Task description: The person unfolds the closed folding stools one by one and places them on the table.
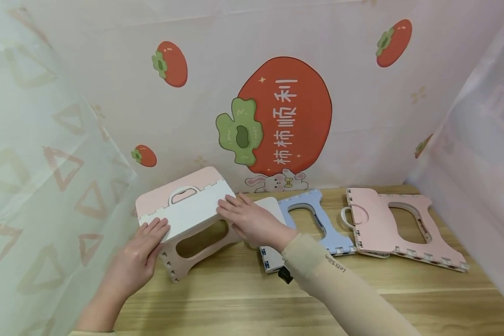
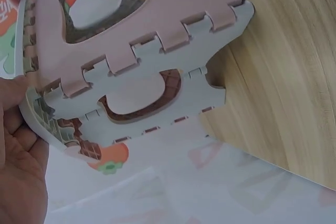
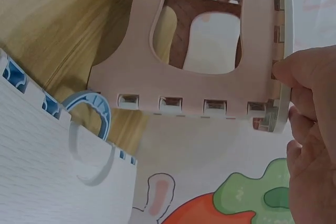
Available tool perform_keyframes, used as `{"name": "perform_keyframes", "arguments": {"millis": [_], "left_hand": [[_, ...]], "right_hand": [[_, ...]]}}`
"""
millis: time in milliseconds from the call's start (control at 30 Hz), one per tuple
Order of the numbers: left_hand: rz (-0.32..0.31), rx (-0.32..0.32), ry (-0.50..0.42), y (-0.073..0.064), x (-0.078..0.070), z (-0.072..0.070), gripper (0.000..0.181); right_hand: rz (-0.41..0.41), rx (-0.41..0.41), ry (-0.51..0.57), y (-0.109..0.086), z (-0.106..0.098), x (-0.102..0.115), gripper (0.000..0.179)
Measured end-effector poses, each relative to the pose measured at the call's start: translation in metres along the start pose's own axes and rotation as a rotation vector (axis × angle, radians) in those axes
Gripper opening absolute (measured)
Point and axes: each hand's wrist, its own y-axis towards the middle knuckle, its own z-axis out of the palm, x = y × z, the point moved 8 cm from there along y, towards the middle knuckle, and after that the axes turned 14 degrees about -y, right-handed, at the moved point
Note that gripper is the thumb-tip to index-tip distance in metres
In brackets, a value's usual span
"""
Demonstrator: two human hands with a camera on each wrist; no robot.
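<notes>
Steadying the unfolded pink-white stool (image 1: 193, 214), at 8 o'clock in head view, is prob. your step; L hand (image 1: 140, 254) pinches its 8 o'clock edge, R hand (image 1: 252, 221) its 3 o'clock edge; next move likely calls for even pressure w/ it square on tabletop (image 1: 218, 298)

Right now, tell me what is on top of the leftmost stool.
On the stool, I see a handle plus fingers of the left hand and right hand. The patches beneath those fingers are covered and cannot be seen.
</notes>
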Motion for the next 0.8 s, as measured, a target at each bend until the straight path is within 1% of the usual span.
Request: {"name": "perform_keyframes", "arguments": {"millis": [100,133,167,233,267,433,533,633,800], "left_hand": [[-0.01,-0.004,0.011,-0.001,0.006,-0.004,0.032],[-0.013,-0.005,0.018,-0.002,0.008,-0.005,0.029],[-0.016,-0.005,0.023,-0.002,0.01,-0.006,0.034],[-0.03,0.001,0.036,-0.001,0.013,-0.007,0.053],[-0.036,0.003,0.041,-0.001,0.015,-0.008,0.057],[-0.081,0.022,0.051,-0.001,0.024,-0.01,0.06],[-0.102,0.03,0.058,-0.001,0.027,-0.011,0.06],[-0.132,0.041,0.068,0.0,0.03,-0.011,0.059],[-0.215,0.082,0.087,0.001,0.037,-0.01,0.055]], "right_hand": [[-0.014,0.007,0.03,0.0,-0.002,0.004,0.051],[-0.021,0.001,0.037,0.0,-0.003,0.005,0.05],[-0.028,-0.006,0.046,0.0,-0.004,0.007,0.049],[-0.038,-0.022,0.063,-0.001,-0.006,0.009,0.048],[-0.042,-0.031,0.07,-0.002,-0.006,0.01,0.047],[-0.064,-0.087,0.079,-0.003,-0.009,0.014,0.046],[-0.068,-0.101,0.079,-0.003,-0.009,0.017,0.047],[-0.068,-0.09,0.087,-0.002,-0.009,0.018,0.047],[-0.064,-0.063,0.079,0.0,-0.008,0.021,0.048]]}}
